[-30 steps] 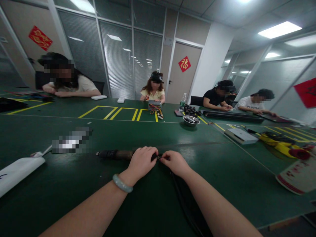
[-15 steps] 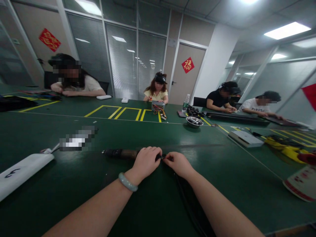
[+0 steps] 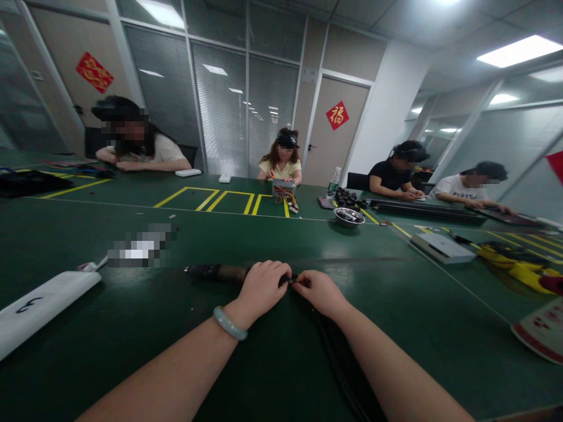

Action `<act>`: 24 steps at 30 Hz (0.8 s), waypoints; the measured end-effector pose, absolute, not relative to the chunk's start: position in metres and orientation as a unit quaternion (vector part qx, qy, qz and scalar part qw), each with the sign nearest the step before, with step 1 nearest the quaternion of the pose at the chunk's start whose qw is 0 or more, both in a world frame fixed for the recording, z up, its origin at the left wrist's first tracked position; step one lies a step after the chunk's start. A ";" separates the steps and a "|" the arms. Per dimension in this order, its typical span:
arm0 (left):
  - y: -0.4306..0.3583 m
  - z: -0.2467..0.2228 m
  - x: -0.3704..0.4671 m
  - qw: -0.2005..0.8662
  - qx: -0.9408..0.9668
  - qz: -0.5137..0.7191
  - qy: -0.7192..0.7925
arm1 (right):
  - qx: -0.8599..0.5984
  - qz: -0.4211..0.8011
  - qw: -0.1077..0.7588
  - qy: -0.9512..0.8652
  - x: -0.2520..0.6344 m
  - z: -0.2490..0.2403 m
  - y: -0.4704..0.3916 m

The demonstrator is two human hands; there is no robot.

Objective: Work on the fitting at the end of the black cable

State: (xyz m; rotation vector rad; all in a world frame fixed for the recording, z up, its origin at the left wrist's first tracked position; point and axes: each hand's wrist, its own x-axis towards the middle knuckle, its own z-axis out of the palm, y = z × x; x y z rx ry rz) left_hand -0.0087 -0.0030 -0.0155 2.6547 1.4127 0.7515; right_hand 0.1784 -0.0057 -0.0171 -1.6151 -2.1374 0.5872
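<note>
A dark electric screwdriver [image 3: 222, 274] lies across the green table, its small metal tip pointing left. My left hand [image 3: 264, 287] is wrapped over its rear part, fingers curled, and hides that end. Close by on the right, my right hand [image 3: 319, 293] pinches at the tail end, where a black cable [image 3: 328, 346] joins. The fingertips of both hands nearly meet there, and the small part between them is too dark to make out fully. From under my right hand the cable runs down toward the near table edge.
On the left lies a white power strip [image 3: 44, 313] marked 3. A metal bowl [image 3: 349, 217] of small parts, a flat silver box [image 3: 442, 248], yellow straps [image 3: 512, 264] and a red-and-white container [image 3: 541, 331] stand to the right. Several people sit across the table [image 3: 246, 234].
The whole view has shifted slightly. Both hands keep nearly the same hold at the screwdriver's tail and cable.
</note>
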 end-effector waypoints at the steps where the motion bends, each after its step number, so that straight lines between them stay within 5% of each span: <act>1: -0.003 -0.016 -0.009 0.022 0.856 0.245 0.455 | -0.578 0.210 0.199 -0.763 0.178 -0.017 -0.006; 24: -0.003 -0.015 -0.008 0.019 0.851 0.241 0.467 | -0.550 0.124 0.253 -0.786 0.176 -0.025 -0.005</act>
